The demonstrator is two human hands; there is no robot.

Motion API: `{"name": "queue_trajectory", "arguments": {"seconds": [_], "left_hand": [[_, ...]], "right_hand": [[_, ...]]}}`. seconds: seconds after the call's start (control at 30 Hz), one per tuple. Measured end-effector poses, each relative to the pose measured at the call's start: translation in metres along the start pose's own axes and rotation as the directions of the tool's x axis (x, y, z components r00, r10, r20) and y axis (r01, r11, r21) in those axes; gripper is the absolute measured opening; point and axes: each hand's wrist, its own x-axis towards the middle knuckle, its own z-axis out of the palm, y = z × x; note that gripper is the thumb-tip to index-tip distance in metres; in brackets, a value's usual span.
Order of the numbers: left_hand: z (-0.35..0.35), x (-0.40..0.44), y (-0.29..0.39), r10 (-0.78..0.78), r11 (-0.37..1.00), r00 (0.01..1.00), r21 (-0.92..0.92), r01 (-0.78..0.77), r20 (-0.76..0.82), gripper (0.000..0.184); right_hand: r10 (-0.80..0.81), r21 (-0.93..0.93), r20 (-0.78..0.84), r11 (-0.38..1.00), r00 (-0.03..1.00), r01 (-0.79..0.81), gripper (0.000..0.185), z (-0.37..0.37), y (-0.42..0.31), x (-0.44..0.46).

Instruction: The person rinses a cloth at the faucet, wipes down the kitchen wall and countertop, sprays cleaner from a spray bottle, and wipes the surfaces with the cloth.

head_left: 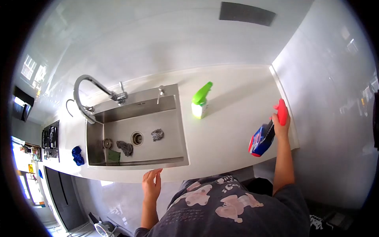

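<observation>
My right hand is closed around the neck of a blue spray bottle with a red trigger head, over the right end of the counter. The bottle is tilted, its red base pointing toward the lower left. My left hand hangs at the counter's front edge, just below the sink, with thumb and fingers apart and nothing in it. Between the sink and my right hand, a white spray bottle with a green trigger head stands upright on the counter.
The steel sink holds two grey scouring pads, a green cloth or sponge and a drain strainer. A tall faucet rises behind it. A blue bundle lies left of the sink, near a black stove. Walls bound the back and right.
</observation>
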Motion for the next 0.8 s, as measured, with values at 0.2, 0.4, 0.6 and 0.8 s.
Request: {"name": "queue_trajectory", "arguments": {"seconds": [0.2, 0.4, 0.6, 0.8], "left_hand": [[-0.065, -0.020, -0.059, -0.028, 0.999, 1.000, 0.028, 0.028, -0.013, 0.013], [-0.102, -0.038, -0.088, -0.075, 0.996, 0.996, 0.042, 0.076, -0.046, 0.017], [-0.107, -0.089, -0.104, -0.254, 0.966, 0.954, 0.003, 0.257, -0.158, 0.021], [-0.150, -0.129, -0.170, -0.404, 0.914, 0.896, -0.038, 0.405, -0.185, 0.026]], "right_hand": [[0.185, 0.035, 0.028, 0.982, 0.982, -0.186, 0.050, 0.041, -0.035, -0.086], [0.055, 0.125, 0.337, 0.987, 0.940, -0.102, 0.051, 0.086, -0.105, -0.124], [-0.239, 0.240, 0.637, 0.965, 0.733, 0.106, 0.039, 0.150, -0.169, -0.142], [-0.402, 0.335, 0.793, 0.915, 0.457, 0.224, 0.026, 0.253, -0.242, -0.169]]}}
